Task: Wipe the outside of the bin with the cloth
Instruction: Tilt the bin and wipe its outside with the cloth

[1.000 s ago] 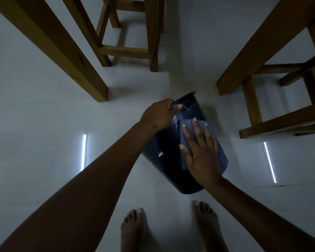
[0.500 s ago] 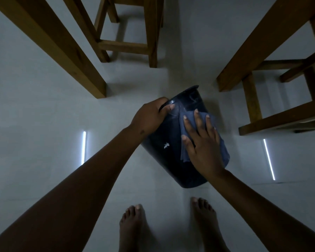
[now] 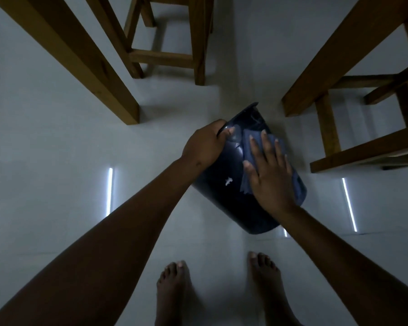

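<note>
A dark navy plastic bin (image 3: 224, 196) lies tilted on its side on the pale floor, rim pointing away from me. My left hand (image 3: 204, 147) grips the bin's rim at its upper left. My right hand (image 3: 267, 175) lies flat, fingers spread, pressing a blue cloth (image 3: 299, 184) against the bin's outer wall. The cloth shows above my fingertips and along the right of my hand; the rest is hidden under my palm.
Wooden table legs stand at the upper left (image 3: 85, 67) and upper right (image 3: 335, 62). A wooden stool (image 3: 172, 50) is at the top centre and a chair frame (image 3: 363, 151) at the right. My bare feet (image 3: 174, 295) are below the bin.
My right hand and the cloth have slid a little up the bin wall toward the rim. My left hand keeps its grip on the rim.
</note>
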